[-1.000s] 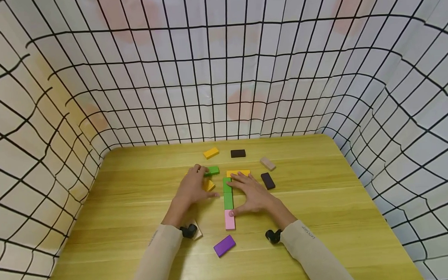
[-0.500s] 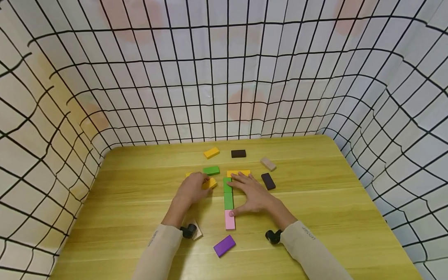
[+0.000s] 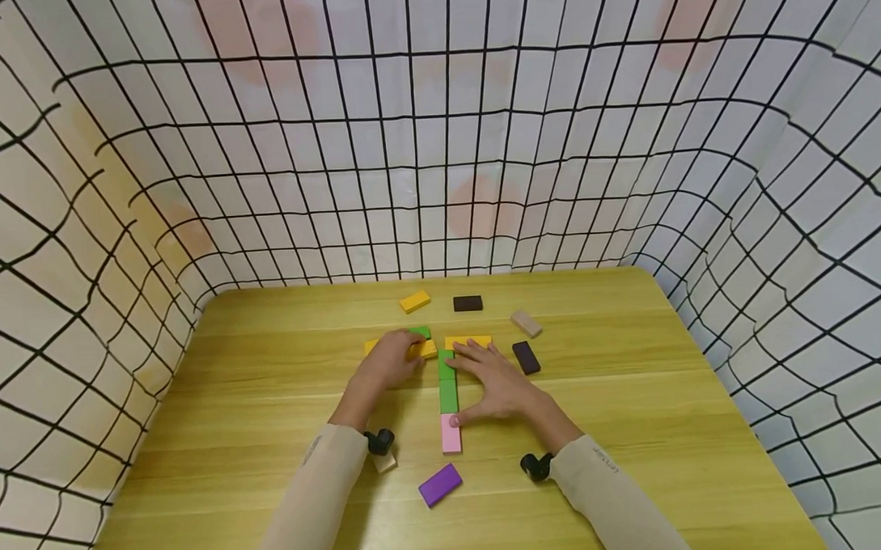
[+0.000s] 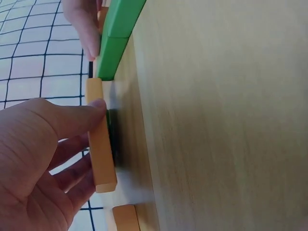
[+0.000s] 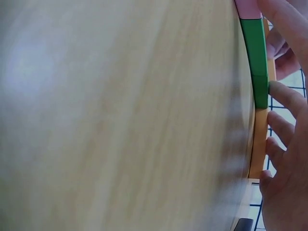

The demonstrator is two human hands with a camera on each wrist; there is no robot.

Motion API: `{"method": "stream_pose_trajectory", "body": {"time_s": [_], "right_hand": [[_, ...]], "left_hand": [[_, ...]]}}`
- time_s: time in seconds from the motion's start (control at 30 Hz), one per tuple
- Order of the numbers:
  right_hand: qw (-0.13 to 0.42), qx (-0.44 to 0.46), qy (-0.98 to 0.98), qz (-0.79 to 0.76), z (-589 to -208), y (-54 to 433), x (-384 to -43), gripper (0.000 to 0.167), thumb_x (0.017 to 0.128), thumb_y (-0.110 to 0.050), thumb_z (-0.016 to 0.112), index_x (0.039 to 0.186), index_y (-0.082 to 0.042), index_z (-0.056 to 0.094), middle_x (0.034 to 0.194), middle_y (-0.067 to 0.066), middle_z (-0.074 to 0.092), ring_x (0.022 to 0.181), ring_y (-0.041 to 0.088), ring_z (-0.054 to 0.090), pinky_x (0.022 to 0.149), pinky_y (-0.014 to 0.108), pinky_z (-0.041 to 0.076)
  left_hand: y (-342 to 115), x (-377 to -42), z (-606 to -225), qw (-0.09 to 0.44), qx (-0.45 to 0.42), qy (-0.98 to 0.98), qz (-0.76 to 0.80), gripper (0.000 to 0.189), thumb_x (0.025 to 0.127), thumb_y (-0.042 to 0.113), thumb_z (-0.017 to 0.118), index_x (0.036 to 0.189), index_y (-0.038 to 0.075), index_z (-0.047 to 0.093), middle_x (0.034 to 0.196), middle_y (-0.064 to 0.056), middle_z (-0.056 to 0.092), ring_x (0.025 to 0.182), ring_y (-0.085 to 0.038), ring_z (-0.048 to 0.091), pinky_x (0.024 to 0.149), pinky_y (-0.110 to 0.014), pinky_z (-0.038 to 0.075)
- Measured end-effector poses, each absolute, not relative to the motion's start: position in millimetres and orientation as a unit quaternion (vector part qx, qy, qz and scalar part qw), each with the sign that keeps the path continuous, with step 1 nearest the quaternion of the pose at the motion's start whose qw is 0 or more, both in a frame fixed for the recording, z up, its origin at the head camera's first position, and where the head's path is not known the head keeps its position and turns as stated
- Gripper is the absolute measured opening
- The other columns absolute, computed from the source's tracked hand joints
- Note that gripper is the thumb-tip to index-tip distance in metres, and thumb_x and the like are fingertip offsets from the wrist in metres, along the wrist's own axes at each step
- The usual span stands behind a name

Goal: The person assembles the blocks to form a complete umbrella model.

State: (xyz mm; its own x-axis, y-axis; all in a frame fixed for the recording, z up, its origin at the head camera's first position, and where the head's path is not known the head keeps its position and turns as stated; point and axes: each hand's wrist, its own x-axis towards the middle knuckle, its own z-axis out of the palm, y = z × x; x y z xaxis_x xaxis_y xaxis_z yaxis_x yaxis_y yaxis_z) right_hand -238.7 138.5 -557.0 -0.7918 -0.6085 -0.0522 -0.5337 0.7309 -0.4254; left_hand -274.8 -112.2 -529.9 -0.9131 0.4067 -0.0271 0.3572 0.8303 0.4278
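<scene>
White walls ruled with a black grid [image 3: 436, 137] rise behind the wooden counter [image 3: 248, 411] and along its three and nine o'clock sides; broad stretches of wood run from the blocks to both side edges, while the strip towards the twelve o'clock edge is narrower.

Two green blocks [image 3: 448, 394] and a pink block [image 3: 451, 433] lie end to end mid-counter, pink at six o'clock; a yellow bar [image 3: 479, 340] crosses the column's twelve o'clock end, reaching towards three; the right hand [image 3: 498, 384] is spread wide, fingertips on yellow bar and upper green, thumb on pink; the left hand [image 3: 387, 364] pinches a yellow block [image 4: 100, 154] just beside the column's top, at ten o'clock; whether they touch I cannot tell.

Counted: four yellow pieces, one apart at eleven, one half hidden by the left hand; three green, the third beyond that hand; one pink; one purple block [image 3: 440, 485] at six; two dark blocks [image 3: 527, 358], at twelve and two; two beige blocks [image 3: 526, 324], at two and seven.
</scene>
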Motion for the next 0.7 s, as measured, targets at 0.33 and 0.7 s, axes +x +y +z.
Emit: {"method": "stream_pose_trajectory", "body": {"time_s": [0.33,0.7], "right_hand": [[0.096,-0.306,0.926,-0.198,-556.7,138.6,-238.3,0.108,0.071,-0.085,0.07,0.16,-0.031,0.039,0.172,-0.003,0.022,0.162,0.025,0.01,0.131,0.052,0.003],[0.088,-0.315,0.925,-0.194,-557.5,140.1,-238.6,0.108,0.072,-0.086,0.069,0.16,-0.031,0.04,0.172,-0.003,0.022,0.162,0.026,0.01,0.13,0.055,0.005]], "left_hand": [[-109.0,-285.4,-531.9,0.048,0.205,0.959,0.19,0.038,0.097,0.016,0.073,0.133,0.009,0.068,0.132,-0.013,0.067,0.124,-0.032,0.063,0.11,-0.046,0.05],[-103.1,-289.5,-534.8,0.037,0.208,0.961,0.178,0.037,0.097,0.022,0.074,0.134,0.018,0.071,0.135,-0.009,0.068,0.126,-0.035,0.06,0.108,-0.056,0.049]]}}
